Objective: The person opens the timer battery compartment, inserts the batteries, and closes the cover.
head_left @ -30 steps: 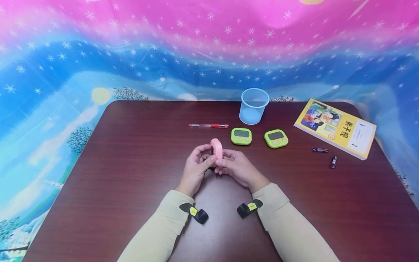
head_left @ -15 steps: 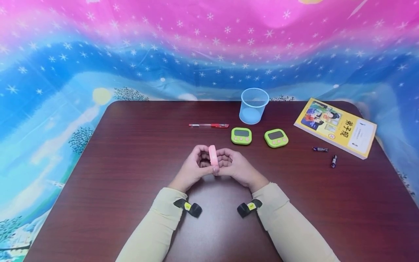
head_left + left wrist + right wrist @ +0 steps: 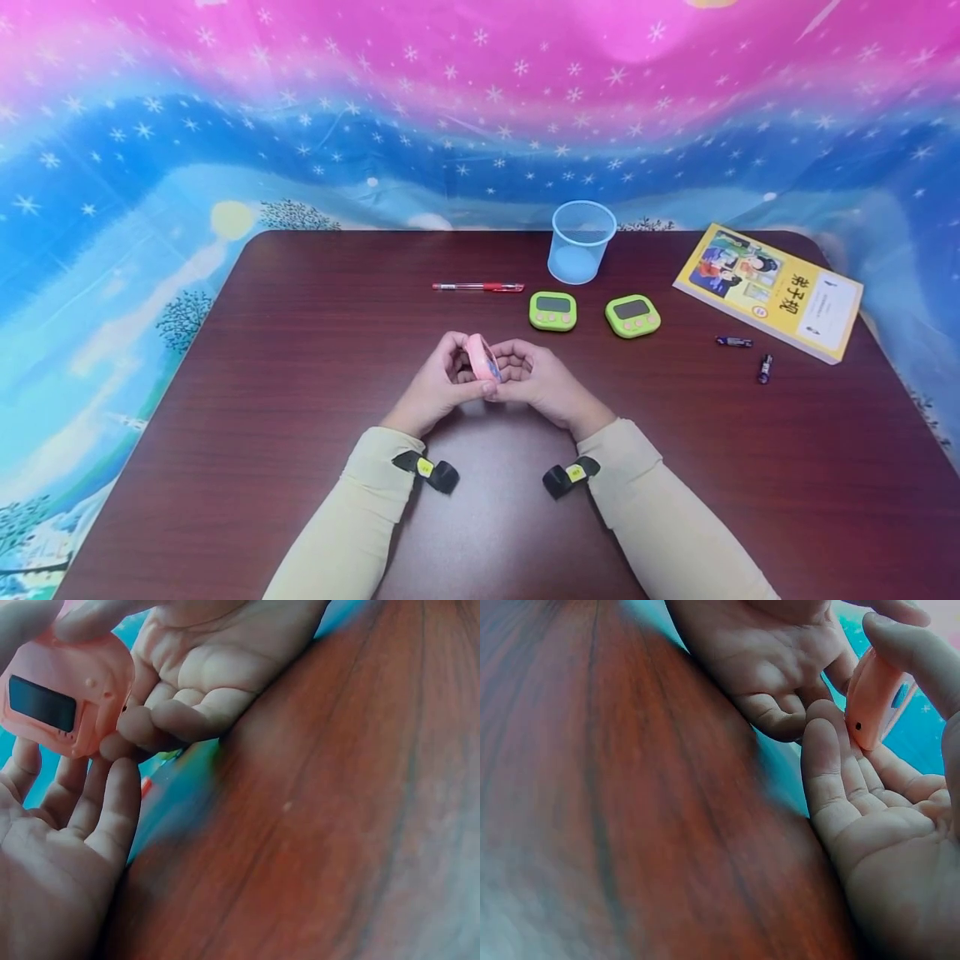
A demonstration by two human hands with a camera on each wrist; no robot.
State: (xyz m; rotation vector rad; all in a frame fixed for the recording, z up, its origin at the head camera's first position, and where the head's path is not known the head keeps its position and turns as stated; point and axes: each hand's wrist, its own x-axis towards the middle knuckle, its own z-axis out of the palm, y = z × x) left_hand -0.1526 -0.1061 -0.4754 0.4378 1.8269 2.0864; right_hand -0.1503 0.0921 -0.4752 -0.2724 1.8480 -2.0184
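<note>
No longer edge-on, the pink timer [image 3: 478, 358] tilts toward the left grip [image 3: 433, 385], baring its blue-marked side rightward; it and the right grip [image 3: 546, 385] both pinch the timer.

Only firmly legible text: 弟子规, large black characters [image 3: 797, 294] on the yellow, illustrated, thick paperback book [image 3: 780, 287]. Same cover: white rectangular panel [image 3: 830, 310] with fine print, too small; round red-edged badge [image 3: 761, 312], contents unclear. Yellow rectangular tags on black wrist straps, left one [image 3: 425, 468] and right one [image 3: 575, 473]: dark marks, can't read. Clear-barrelled red pen [image 3: 478, 287]: tiny print, illegible. Two small dark cylindrical batteries [image 3: 733, 342]: wrapper lettering blurred. Pink rounded plastic device [image 3: 81, 667]: tiny ticks under dark display, no letters readable.
</note>
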